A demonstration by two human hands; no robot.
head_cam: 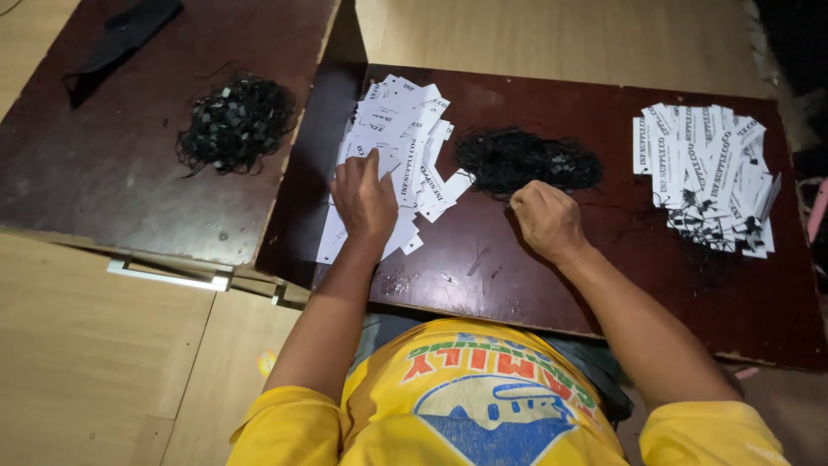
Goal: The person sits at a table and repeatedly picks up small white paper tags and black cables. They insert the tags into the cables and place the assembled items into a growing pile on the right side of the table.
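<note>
My left hand (364, 198) rests palm down on a spread pile of white paper tags (395, 129) on a dark brown board (483, 276). Its fingers press the near tags flat. My right hand (545, 220) is curled at the near edge of a tangle of black strings (526, 160), fingertips pinched at some strands. On the right of the board lies a second pile of white tags with black strings attached (707, 173).
A second dark board (112, 173) to the left carries another heap of black strings with small fasteners (237, 122) and a black cloth (121, 39) at its far corner. Wooden floor surrounds both boards. My yellow shirt fills the bottom.
</note>
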